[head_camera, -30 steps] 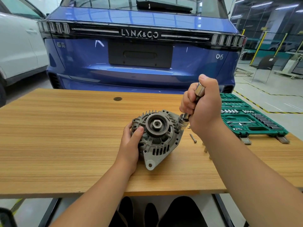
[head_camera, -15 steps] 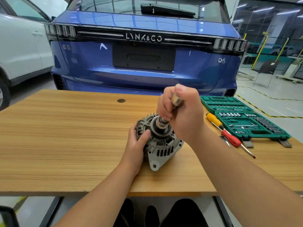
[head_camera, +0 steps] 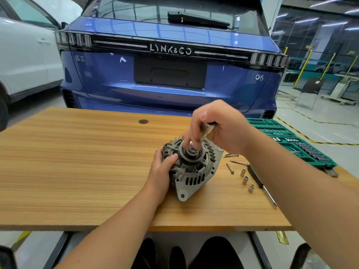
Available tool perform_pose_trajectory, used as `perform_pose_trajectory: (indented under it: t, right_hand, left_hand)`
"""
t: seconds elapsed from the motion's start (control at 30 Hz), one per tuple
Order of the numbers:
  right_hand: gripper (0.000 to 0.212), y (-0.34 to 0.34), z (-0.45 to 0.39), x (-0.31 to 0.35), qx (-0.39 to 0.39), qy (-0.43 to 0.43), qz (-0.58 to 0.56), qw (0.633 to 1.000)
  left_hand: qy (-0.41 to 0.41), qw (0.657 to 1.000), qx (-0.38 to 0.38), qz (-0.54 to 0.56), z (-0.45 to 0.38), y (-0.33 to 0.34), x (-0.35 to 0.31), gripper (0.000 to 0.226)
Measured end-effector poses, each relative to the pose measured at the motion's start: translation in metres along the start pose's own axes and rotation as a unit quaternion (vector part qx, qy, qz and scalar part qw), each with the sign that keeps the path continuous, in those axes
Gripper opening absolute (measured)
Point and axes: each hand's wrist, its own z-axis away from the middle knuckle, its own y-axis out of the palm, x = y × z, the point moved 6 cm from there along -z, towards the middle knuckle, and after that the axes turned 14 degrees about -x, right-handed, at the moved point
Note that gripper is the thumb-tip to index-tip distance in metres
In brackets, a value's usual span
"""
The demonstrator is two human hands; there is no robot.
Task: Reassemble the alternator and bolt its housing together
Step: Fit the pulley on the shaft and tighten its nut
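Note:
A grey alternator (head_camera: 194,171) lies on the wooden table (head_camera: 77,162) with its dark pulley (head_camera: 184,159) facing up. My left hand (head_camera: 162,167) grips the housing's left side, thumb against the pulley rim. My right hand (head_camera: 219,129) holds a metal socket driver (head_camera: 202,135) nearly upright, and its socket end (head_camera: 192,149) sits on the nut in the pulley's centre. Several long housing bolts (head_camera: 231,155) lie loose on the table just right of the alternator, partly hidden by my right forearm.
Three small sockets (head_camera: 245,179) and a screwdriver (head_camera: 262,185) lie right of the alternator. An open green socket set case (head_camera: 291,144) sits at the table's right end. A blue car (head_camera: 171,65) stands close behind the table, and a white car (head_camera: 25,55) at left.
My right hand carried the driver from the housing's right edge to the pulley centre and set its socket on the centre nut. My left hand kept its hold on the alternator.

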Motion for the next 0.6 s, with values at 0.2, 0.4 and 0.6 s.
perform_pose_trajectory:
  t: [0.2, 0.4, 0.6]
  right_hand:
    - [0.024, 0.031, -0.006, -0.005, 0.096, 0.035, -0.080, 0.992]
    - [0.033, 0.042, -0.026, -0.010, 0.256, 0.058, -0.072, 0.962]
    - [0.028, 0.053, -0.036, -0.005, 0.269, 0.110, -0.094, 0.952]
  left_hand:
    - [-0.041, 0.996, 0.077, -0.027, -0.024, 0.008, -0.009, 0.061]
    - [-0.122, 0.983, 0.138, -0.021, -0.054, 0.020, 0.005, 0.030]
    - [-0.148, 0.978, 0.141, 0.034, -0.054, 0.014, 0.020, 0.034]
